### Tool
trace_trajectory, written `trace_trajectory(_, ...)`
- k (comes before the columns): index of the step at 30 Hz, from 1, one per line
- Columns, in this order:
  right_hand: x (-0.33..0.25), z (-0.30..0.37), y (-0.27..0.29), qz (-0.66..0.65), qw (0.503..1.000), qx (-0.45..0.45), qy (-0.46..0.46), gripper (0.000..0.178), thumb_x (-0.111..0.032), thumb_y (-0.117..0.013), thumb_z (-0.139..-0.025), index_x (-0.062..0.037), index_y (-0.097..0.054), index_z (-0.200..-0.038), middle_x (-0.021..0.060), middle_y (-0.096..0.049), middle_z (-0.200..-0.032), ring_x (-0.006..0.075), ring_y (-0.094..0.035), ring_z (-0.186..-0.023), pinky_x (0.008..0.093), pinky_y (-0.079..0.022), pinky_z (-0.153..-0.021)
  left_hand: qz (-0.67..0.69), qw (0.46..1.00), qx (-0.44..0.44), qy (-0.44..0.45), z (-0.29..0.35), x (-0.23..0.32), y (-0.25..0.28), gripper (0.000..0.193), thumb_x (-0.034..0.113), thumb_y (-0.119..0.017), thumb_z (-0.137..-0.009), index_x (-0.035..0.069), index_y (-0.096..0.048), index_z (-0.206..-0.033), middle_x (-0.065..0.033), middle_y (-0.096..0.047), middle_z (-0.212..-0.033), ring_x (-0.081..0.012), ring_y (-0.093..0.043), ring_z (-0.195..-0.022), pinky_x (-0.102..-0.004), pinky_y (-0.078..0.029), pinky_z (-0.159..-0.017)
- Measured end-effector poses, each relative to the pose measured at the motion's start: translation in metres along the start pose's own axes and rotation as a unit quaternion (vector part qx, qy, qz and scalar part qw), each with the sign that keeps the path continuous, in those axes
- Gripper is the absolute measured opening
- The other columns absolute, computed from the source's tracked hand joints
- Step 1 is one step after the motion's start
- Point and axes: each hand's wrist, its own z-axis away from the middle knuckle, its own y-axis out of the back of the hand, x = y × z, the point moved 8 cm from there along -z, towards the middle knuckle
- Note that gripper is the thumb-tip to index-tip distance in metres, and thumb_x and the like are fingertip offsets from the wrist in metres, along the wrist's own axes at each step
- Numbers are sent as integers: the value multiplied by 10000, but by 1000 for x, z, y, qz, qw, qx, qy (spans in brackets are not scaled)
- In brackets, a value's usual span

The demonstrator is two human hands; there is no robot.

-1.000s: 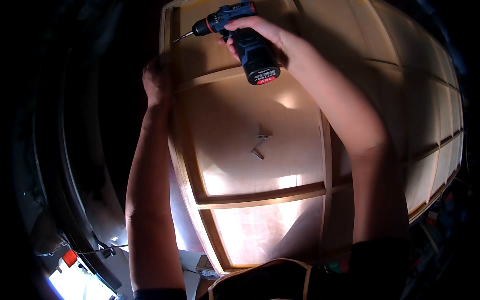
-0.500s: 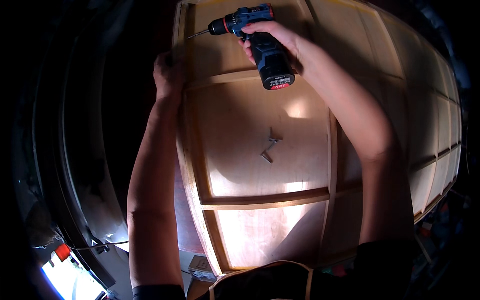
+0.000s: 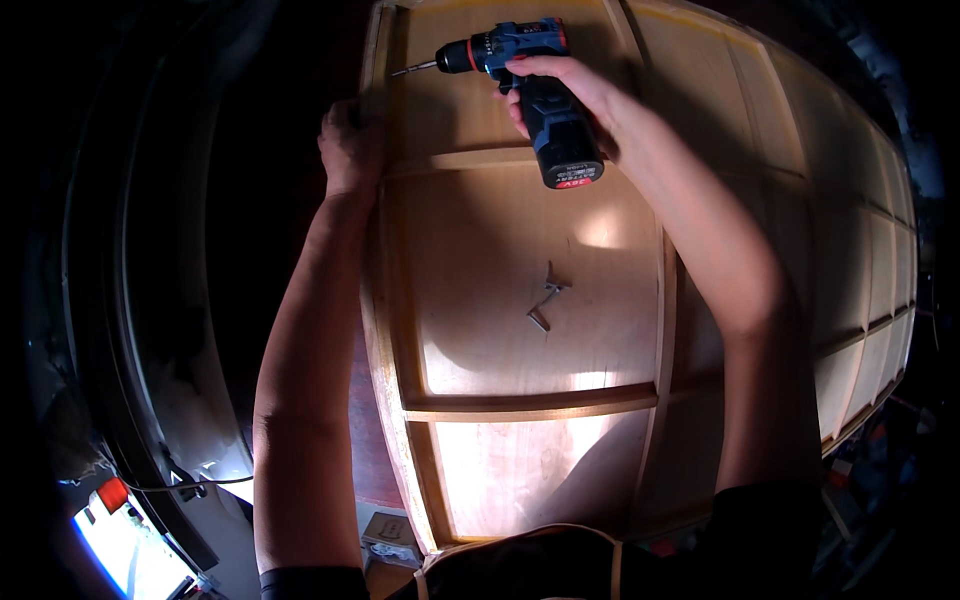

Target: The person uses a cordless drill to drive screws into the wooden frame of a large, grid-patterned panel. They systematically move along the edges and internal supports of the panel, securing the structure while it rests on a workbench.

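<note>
My right hand is closed round the grip of a blue and black cordless drill. The drill's bit points left, its tip beside the inner face of the left rail of a wooden frame panel. Against the outer side of that rail rests my left hand, its fingers curled in and mostly lost in shadow; what they hold, if anything, is hidden. A small cluster of metal screws lies on the panel's board, nearer to me than the drill.
Raised wooden battens divide the panel into compartments and stretch away to the right. Left of it, a cable runs near a bright screen-like patch. A small box stands below the panel's near left corner.
The drill and my right hand have shifted slightly right and down in view. My left hand and the panel's far end also appear a little further right, so the view itself has moved slightly.
</note>
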Motion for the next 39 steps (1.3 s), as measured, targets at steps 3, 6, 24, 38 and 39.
trace_trajectory(3, -1, 6, 0, 20, 998, 38, 38, 471, -297, -747, -845, 23, -558, -1134, 109, -674, -906, 139, -653, -677, 258, -593, -633, -24, 999, 24, -36, 1, 0, 0, 414, 311, -634, -870, 32, -630, -1177, -198, -597, -1242, -374, -564, -1171, -448, -448, -1012)
trace_trajectory(6, -11, 20, -4, 51, 995, 70, 48, 569, -309, -730, -864, 35, -504, -1257, 160, -692, -1059, 140, -659, -704, 250, -595, -612, -40, 997, 42, -42, 5, 6, 1, 410, 321, -631, -873, 21, -643, -1152, -199, -624, -1197, -378, -591, -1137, -439, -459, -989)
trace_trajectory(24, -4, 10, -6, 25, 998, -3, 49, 526, -281, -728, -835, 56, -518, -1180, 235, -662, -1105, 106, -637, -636, 226, -590, -609, 159, 987, -15, 27, 16, 10, 4, 400, 161, -657, -886, -6, -598, -1245, -151, -659, -1140, -224, -629, -1034, -332, -491, -920)
trace_trajectory(38, -4, 9, -2, 17, 999, 32, 25, 371, -228, -762, -814, 21, -594, -1032, 113, -671, -890, 121, -655, -652, 247, -602, -617, 130, 991, -3, 24, 23, 25, 7, 361, 150, -684, -883, -18, -615, -1194, -139, -667, -1103, -195, -632, -988, -321, -502, -875)
trace_trajectory(39, -4, 8, -2, 17, 999, 33, 21, 366, -229, -762, -814, 18, -595, -1027, 111, -670, -886, 121, -655, -652, 248, -602, -617, 127, 992, -2, 22, 23, 26, 7, 358, 150, -685, -883, -19, -616, -1191, -137, -668, -1097, -193, -632, -984, -320, -503, -872)
